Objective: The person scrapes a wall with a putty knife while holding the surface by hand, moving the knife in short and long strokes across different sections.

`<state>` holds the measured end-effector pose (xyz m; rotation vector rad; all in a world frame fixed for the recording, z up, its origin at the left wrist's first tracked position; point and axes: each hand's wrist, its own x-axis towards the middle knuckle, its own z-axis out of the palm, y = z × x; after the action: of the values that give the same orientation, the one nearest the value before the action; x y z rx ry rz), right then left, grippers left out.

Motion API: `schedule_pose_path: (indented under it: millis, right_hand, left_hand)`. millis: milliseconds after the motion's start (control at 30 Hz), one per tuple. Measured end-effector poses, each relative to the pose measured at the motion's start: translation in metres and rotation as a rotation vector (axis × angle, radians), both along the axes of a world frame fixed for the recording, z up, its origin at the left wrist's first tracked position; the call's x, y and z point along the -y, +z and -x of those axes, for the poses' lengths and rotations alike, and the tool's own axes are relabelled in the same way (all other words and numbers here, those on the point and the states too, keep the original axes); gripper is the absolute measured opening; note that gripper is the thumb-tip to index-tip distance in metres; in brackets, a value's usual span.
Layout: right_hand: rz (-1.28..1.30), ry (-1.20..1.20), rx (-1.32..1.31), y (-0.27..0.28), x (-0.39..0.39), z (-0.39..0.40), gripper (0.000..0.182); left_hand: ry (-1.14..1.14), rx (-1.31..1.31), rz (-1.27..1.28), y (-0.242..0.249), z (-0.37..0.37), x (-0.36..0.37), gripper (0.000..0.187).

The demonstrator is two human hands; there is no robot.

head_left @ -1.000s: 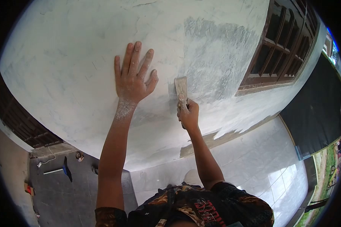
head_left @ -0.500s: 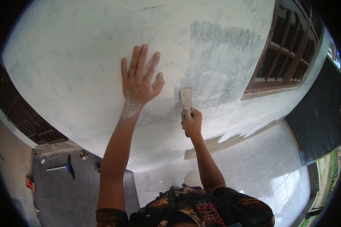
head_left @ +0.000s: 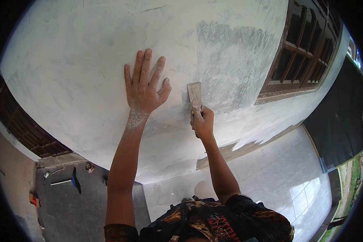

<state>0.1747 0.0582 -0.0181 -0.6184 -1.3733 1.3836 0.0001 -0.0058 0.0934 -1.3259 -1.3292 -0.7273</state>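
A: Tool first. Where is it?
B: A putty knife [head_left: 195, 104] is held at the wall [head_left: 88, 92], blade up, handle down, near the lower left corner of a rough grey patch [head_left: 238, 66]. A small darker area is seen just left of the blade; shadow or coating, cannot be told.

A: Right hand?
B: The handle is gripped by the right hand [head_left: 203, 122], fingers curled round it, thumb laid along it.

A: Left?
B: The left hand [head_left: 145, 92] is laid flat on the wall, fingers spread and pointed up, left of the knife and well apart from it. The wrist is speckled with white dust.

A: Wall?
B: It is covered in an uneven whitish coat, smudged grey in places. A bare brownish strip [head_left: 226, 155] is left along the base.

A: Further out?
B: A brown wooden window [head_left: 298, 60] is set in the wall at right, past the patch. A black sheet [head_left: 330, 115] is seen beyond it. Pale floor tiles [head_left: 266, 165] are laid below. On dark floor tiles [head_left: 74, 213] at lower left, a white-handled floor squeegee or broom [head_left: 75, 182] is seen, near a white cable [head_left: 59, 166].
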Motion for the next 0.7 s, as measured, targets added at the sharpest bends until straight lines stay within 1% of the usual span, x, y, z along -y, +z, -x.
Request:
schedule_pose_path:
  millis: [67, 133, 233, 300, 333, 467, 567, 633, 700]
  right_hand:
    - [0.005, -0.018, 0.050, -0.019, -0.001, -0.003, 0.049]
    - [0.012, -0.041, 0.101, -0.025, 0.007, -0.006, 0.049]
    - [0.017, -0.055, 0.132, -0.021, 0.007, -0.006, 0.048]
    - [-0.116, -0.051, 0.081, -0.012, -0.004, -0.002, 0.048]
    - [-0.093, -0.036, 0.050, -0.007, 0.001, -0.004, 0.047]
    - [-0.059, -0.081, 0.088, -0.036, 0.006, -0.002, 0.047]
    - [0.004, -0.099, 0.133, -0.014, 0.010, -0.003, 0.050]
    - [-0.023, -0.032, 0.056, 0.008, 0.004, -0.002, 0.051]
    - [0.018, -0.031, 0.070, 0.000, 0.007, -0.004, 0.051]
  left_hand:
    - [0.007, 0.002, 0.000, 0.001, 0.001, 0.000, 0.064]
    - [0.001, 0.006, -0.002, 0.000, 0.000, 0.000, 0.063]
    - [-0.005, -0.004, -0.019, -0.001, 0.002, -0.001, 0.063]
    - [-0.007, 0.003, -0.015, -0.001, 0.001, -0.001, 0.063]
    - [-0.008, 0.002, -0.014, 0.000, 0.001, -0.001, 0.063]
    - [0.015, 0.008, -0.016, -0.001, 0.001, 0.000, 0.061]
    - [0.007, 0.029, -0.007, -0.002, 0.000, 0.000, 0.060]
    - [-0.027, 0.011, -0.005, 0.000, 0.001, 0.000, 0.063]
    - [-0.032, 0.007, -0.007, -0.001, 0.001, 0.000, 0.063]
